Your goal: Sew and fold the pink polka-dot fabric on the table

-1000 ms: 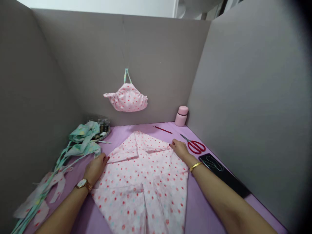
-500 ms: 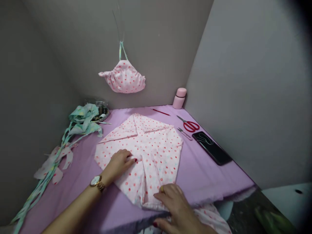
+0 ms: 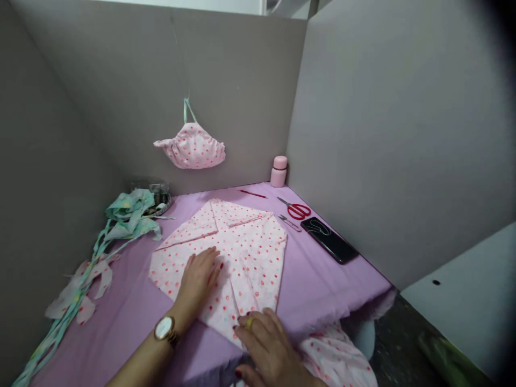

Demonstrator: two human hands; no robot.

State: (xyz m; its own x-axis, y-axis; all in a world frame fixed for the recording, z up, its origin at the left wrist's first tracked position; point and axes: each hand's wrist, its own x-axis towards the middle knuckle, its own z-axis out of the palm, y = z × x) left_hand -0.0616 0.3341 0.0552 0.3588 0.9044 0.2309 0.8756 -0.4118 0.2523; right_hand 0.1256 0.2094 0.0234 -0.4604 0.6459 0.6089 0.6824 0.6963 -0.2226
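A pink fabric piece with red dots [image 3: 258, 252] lies spread on the lilac cloth, its far corners folded inward and a pleat running down its near half. My left hand [image 3: 199, 277], with a watch on the wrist, rests flat on its left middle, fingers stretched out. Near the table's front edge, my right hand [image 3: 266, 344] lies over the fabric's lower end, fingers extended and a ring on one. More dotted fabric [image 3: 338, 357] hangs over the edge beside the right hand.
Lilac cloth [image 3: 314, 290] covers the table. To the right lie a phone [image 3: 334, 244], red-handled scissors [image 3: 298, 209], thread snips [image 3: 290, 223], a red pencil [image 3: 253, 193] and a pink flask [image 3: 278, 172]. Green fabric strips [image 3: 129, 212] lie left; a dotted pouch-shaped piece [image 3: 195, 148] hangs behind.
The camera view has tilted up and shifted right. My left hand's fingers have straightened from a curled pose on the fabric. My right hand has flattened onto its lower end.
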